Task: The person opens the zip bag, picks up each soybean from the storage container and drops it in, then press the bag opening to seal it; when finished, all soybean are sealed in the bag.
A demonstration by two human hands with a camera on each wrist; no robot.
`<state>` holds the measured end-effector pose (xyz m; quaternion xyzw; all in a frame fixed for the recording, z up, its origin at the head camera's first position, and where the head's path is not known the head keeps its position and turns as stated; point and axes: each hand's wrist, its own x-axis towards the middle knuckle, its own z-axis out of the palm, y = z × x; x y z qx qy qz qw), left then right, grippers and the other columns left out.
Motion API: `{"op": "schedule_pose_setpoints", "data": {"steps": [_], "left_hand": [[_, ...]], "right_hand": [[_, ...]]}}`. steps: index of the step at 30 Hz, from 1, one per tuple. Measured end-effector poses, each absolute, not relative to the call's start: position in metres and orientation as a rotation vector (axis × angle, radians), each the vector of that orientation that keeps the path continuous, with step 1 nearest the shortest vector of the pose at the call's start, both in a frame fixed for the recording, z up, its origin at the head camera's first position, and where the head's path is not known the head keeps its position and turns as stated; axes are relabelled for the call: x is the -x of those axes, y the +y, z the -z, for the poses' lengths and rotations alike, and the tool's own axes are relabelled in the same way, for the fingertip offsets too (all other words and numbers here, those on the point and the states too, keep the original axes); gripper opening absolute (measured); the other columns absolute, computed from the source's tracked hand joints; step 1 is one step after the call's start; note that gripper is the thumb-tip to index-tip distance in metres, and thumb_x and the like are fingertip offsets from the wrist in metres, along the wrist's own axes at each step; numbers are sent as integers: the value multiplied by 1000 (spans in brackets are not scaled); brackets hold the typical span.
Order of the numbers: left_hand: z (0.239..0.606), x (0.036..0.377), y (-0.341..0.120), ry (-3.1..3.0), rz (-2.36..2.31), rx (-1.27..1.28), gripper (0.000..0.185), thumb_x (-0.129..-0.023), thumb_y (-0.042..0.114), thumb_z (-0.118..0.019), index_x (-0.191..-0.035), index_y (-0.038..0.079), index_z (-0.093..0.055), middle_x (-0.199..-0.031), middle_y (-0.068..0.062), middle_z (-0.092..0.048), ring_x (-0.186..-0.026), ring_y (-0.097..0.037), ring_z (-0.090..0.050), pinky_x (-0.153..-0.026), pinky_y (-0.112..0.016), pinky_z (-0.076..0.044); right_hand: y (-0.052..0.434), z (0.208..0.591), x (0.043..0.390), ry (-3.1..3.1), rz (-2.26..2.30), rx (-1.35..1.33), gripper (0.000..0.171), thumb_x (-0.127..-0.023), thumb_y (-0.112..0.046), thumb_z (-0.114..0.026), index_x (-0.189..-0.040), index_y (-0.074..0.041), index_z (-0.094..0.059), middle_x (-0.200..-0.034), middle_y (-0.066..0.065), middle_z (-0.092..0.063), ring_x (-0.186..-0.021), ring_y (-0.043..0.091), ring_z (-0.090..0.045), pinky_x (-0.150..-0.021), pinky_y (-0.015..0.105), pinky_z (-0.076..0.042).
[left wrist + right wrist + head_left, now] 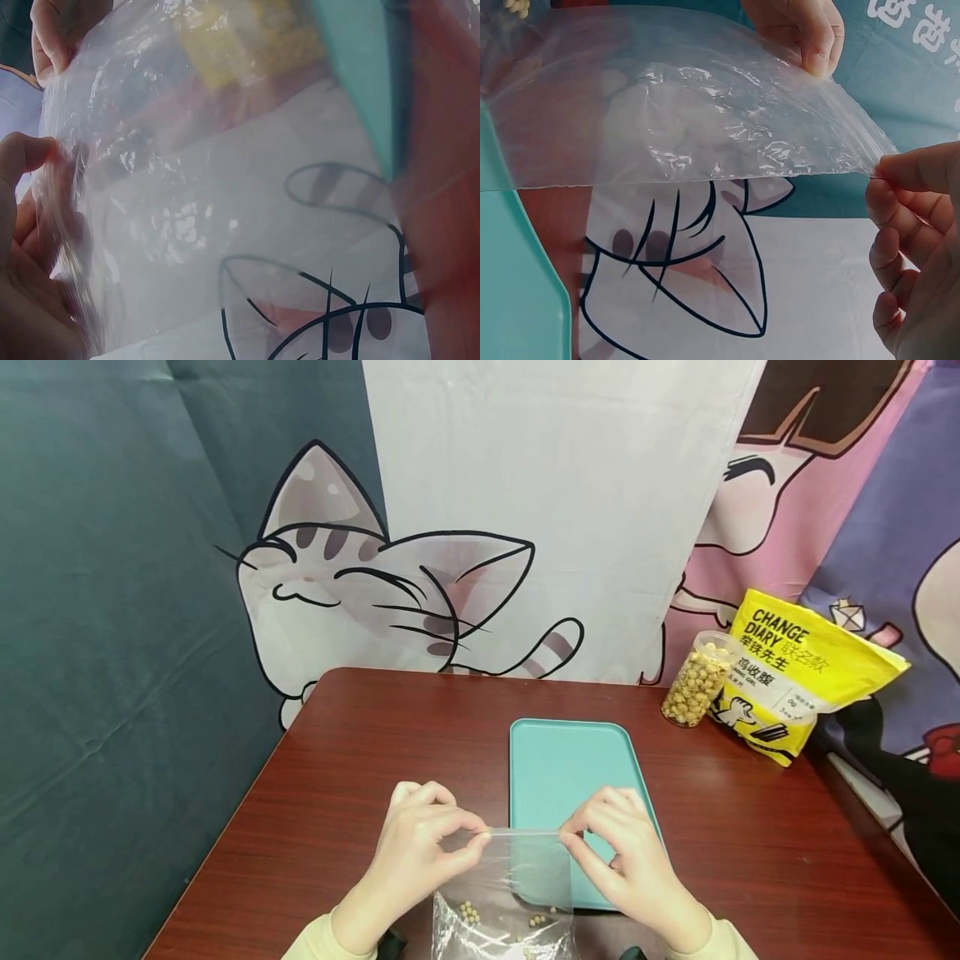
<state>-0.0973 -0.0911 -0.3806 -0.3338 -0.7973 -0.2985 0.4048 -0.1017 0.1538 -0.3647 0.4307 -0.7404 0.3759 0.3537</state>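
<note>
Both hands are holding a clear bag (510, 893) up over the near edge of the desk (360, 760), its top edge stretched between them. Left hand (420, 852) is pinching the bag's top left corner between thumb and forefinger, other fingers (427, 795) curled. Right hand (626, 852) is pinching the top right corner the same way. Bag is hanging down from the fingers, a few beans (471, 912) sitting in its bottom. Bag is overlapping the near end of the teal tray (555, 760) lying on the desk. A jar (697, 681) of beans and a yellow pouch (795, 681) are standing at the far right, touching each other.
</note>
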Motion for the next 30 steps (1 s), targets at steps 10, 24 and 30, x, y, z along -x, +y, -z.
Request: {"op": "schedule_pose_setpoints", "data": {"steps": [10,24,30], "left_hand": [[385,98,-99,-2029,758,835,11,-67,18,-77,-73,26,-73,-62,21,-60,-66,-4,-47,-75,-31,-29],[390,103,-107,-2036,736,802,7,-68,19,-77,-71,24,-73,-63,15,-55,-63,-4,-46,-74,-31,-30],[392,106,-110,-2038,742,798,6,-70,21,-77,-70,24,-72,-63,12,-52,-62,-5,-45,-73,-31,-30]], "right_hand": [[158,372,103,-1965,-945,-1049,23,-96,-31,-55,-76,-23,-62,-73,-16,-58,-74,5,-49,-80,29,-27],[163,380,108,-1986,-953,-993,20,-95,-33,-57,-79,-24,-64,-76,-16,-62,-76,5,-49,-81,31,-26],[165,382,110,-2003,-998,-991,15,-93,-31,-60,-81,-23,-64,-76,-15,-62,-78,6,-49,-82,31,-25]]}}
